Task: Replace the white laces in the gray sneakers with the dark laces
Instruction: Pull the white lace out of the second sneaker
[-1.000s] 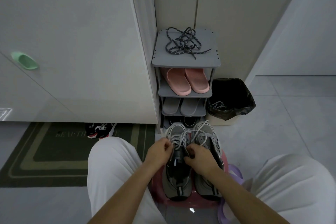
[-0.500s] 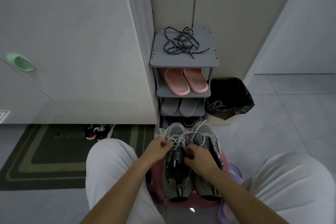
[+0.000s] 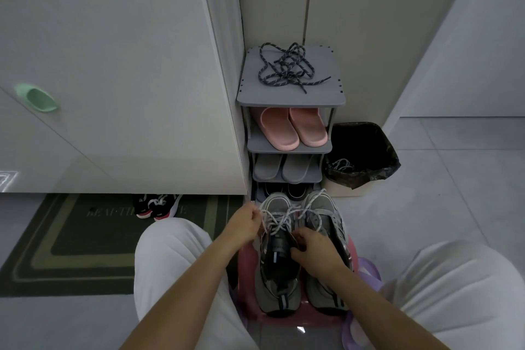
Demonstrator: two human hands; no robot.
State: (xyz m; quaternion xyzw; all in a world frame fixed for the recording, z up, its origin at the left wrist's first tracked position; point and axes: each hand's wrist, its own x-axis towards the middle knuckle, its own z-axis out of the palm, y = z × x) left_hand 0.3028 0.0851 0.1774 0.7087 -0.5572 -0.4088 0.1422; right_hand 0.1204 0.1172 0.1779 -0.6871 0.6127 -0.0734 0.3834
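Note:
Two gray sneakers stand side by side on a pink stool (image 3: 284,318) between my knees, the left sneaker (image 3: 277,281) and the right sneaker (image 3: 326,224). The white lace (image 3: 279,220) is loose across the left sneaker's upper eyelets. My left hand (image 3: 244,226) pinches a strand of that lace and holds it out to the left. My right hand (image 3: 315,250) grips the left sneaker at its tongue, fingers curled into the opening. The dark laces (image 3: 287,68) lie tangled on top of the gray shoe rack (image 3: 292,98).
The rack holds pink slippers (image 3: 289,129), gray slippers (image 3: 284,169) and dark shoes below. A bin with a black bag (image 3: 360,156) stands right of the rack. Left is a white cabinet (image 3: 113,79), a green mat (image 3: 79,236) and black-red sneakers (image 3: 156,204).
My left hand has drawn the white lace out to the left, away from the sneaker. My right hand stayed on the tongue.

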